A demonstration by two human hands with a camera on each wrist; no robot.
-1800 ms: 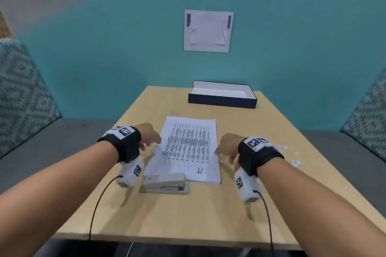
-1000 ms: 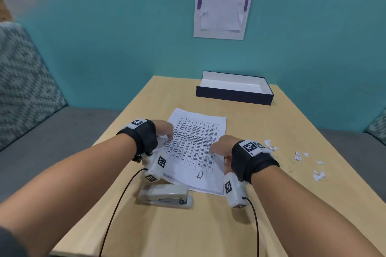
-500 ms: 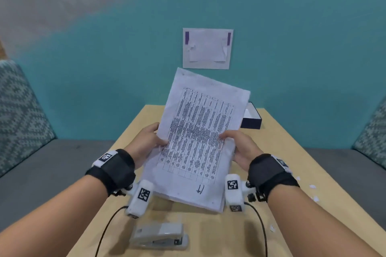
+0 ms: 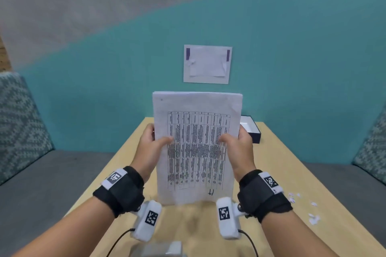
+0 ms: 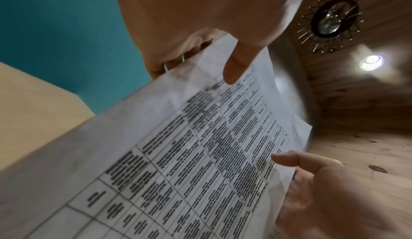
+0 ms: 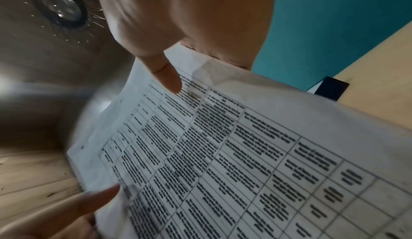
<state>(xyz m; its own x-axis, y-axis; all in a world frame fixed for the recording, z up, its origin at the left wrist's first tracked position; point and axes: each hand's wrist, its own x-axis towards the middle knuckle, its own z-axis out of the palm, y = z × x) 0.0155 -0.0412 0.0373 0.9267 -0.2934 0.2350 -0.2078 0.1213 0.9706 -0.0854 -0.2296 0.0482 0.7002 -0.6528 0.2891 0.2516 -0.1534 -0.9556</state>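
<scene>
A stack of white papers (image 4: 196, 148) printed with a table stands upright above the wooden table (image 4: 277, 165), its lower edge just above the tabletop. My left hand (image 4: 153, 144) grips the stack's left edge, thumb on the front and fingers behind. My right hand (image 4: 238, 144) grips the right edge the same way. Both wrist views show the printed stack of papers (image 5: 189, 154) (image 6: 223, 154) close up, with a thumb pressed on its front. A grey stapler (image 4: 160, 250) lies at the near table edge, mostly cut off by the frame.
A shallow dark blue box (image 4: 250, 130) with a white inside sits at the far right of the table, partly behind the papers. Small white paper scraps (image 4: 302, 206) are scattered at the right. Grey benches with patterned cushions (image 4: 20, 127) flank the table. A sheet (image 4: 207, 64) is taped on the teal wall.
Both hands took the stack by its sides off the table and raised it. It went from lying flat, through a tilt, to standing upright and square.
</scene>
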